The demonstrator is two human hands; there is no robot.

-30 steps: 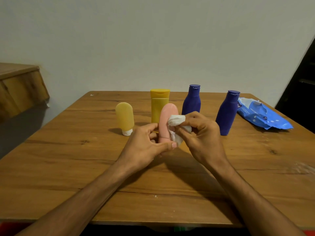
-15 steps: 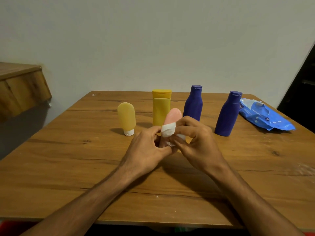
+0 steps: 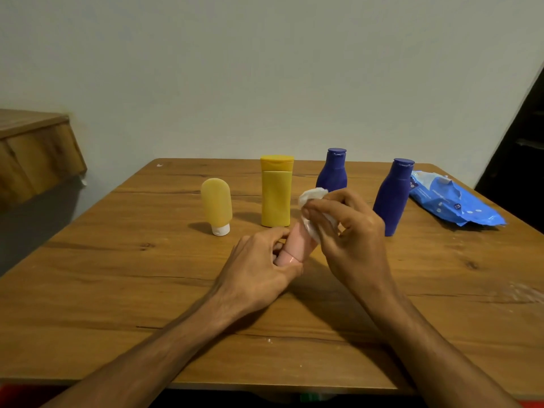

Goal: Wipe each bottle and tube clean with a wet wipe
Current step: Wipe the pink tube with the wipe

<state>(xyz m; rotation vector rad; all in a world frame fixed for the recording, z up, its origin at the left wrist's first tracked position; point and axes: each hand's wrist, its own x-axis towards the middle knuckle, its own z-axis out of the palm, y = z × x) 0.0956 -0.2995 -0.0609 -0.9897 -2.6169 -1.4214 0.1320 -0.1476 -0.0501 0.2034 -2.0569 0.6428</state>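
Wooden table [image 3: 117, 290] fills my feed, pushed up to a plain pale wall [image 3: 265, 69], with a wooden ledge [image 3: 35, 154] off to the left. Near the middle, the left hand [image 3: 259, 272] has its fingers and thumb curled round the cap end of a pink tube [image 3: 295, 242], which leans with its far end tipped away and to the right. I cannot tell whether the cap end touches the wood. The right hand [image 3: 350, 231] pinches a crumpled white wet wipe [image 3: 312, 195] between thumb and curled fingers and holds it against the upper part of the tube, so that end is hidden from me. Behind the hands stand four more containers, all upright. A pale yellow tube [image 3: 216, 206] sits on its white cap at the left. A yellow bottle [image 3: 276, 195] with a flip lid stands next to it. A dark blue bottle [image 3: 334, 172] shows partly behind the wipe, and a second dark blue bottle [image 3: 393, 198] stands just right of the right hand. A blue pack of wipes [image 3: 453, 201] lies crumpled beside that last bottle, near the table's right edge.
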